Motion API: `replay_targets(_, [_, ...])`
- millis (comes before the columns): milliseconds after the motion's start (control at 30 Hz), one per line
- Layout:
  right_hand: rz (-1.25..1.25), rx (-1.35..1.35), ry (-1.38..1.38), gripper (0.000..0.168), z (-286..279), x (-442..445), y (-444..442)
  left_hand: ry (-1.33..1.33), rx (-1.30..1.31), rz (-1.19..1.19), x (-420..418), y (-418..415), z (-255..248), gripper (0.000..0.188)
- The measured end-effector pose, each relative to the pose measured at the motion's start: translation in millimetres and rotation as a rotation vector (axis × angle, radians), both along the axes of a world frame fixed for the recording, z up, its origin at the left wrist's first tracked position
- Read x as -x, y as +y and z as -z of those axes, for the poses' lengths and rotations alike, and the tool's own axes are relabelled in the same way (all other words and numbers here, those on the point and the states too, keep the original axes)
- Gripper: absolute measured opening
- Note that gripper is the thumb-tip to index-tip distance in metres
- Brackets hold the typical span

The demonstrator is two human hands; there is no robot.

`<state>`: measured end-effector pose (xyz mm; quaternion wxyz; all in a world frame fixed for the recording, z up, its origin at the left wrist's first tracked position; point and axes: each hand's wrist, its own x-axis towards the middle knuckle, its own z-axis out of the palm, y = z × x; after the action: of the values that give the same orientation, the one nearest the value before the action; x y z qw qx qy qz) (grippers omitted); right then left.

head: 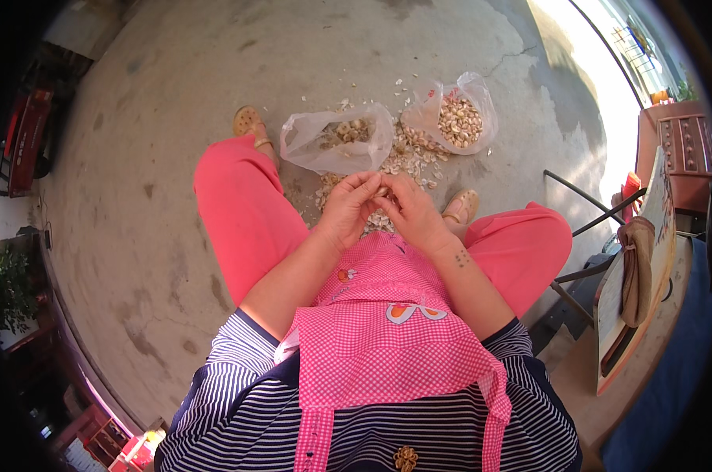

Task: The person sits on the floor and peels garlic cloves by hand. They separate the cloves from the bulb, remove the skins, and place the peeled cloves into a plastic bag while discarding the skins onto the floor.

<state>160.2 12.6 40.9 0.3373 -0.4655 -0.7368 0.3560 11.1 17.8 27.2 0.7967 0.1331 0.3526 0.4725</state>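
My left hand (350,207) and my right hand (410,207) meet above my lap, fingertips closed together on a small garlic clove (382,192). Which fingers carry its weight is hard to tell. Beyond them on the floor, an open clear plastic bag (308,158) contains garlic bulbs and loose pieces (353,131). To its right, a second plastic bag (489,112) holds many garlic cloves (461,121). Papery garlic skins (412,162) lie scattered between the bags and below my hands.
Concrete floor (155,135) surrounds my feet. At the right stand a folding table (656,265) with a brown cloth (636,271) over its edge, dark metal legs (580,194) and a brown cabinet-like piece (686,153). A red vehicle or machine (28,141) is at the far left.
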Motion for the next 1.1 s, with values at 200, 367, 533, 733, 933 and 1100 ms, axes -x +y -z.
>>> replay_targets(200, [0.012, 0.015, -0.021, 0.026, -7.3, -2.5, -0.8, 0.085, 0.025, -0.005, 3.0, 0.0, 6.7, 0.007])
replay_targets(367, [0.037, -0.018, 0.06, 0.023, 7.1, -7.2, 0.0, 0.181, 0.062, 0.07, -2.3, 0.2, -7.0, 0.014])
replay_targets(533, [0.08, 0.152, 0.349, 0.02, 7.7, -0.6, -2.6, 0.131, 0.018, 0.311, -0.4, -3.8, -8.6, 0.034])
replay_targets(733, [0.236, 0.781, 1.076, 0.022, 5.3, 21.4, -10.5, 0.2, 0.029, 0.134, -10.1, -11.7, -10.4, 0.036])
replay_targets(933, [0.152, 0.938, 1.326, 0.025, 9.2, 15.4, -6.9, 0.221, 0.055, 0.017, -10.1, -10.1, -17.4, 0.032])
replay_targets(1100, [0.133, 0.972, 1.403, 0.025, 11.0, 15.0, -8.4, 0.202, 0.015, -0.018, -8.2, -10.9, -9.1, 0.031])
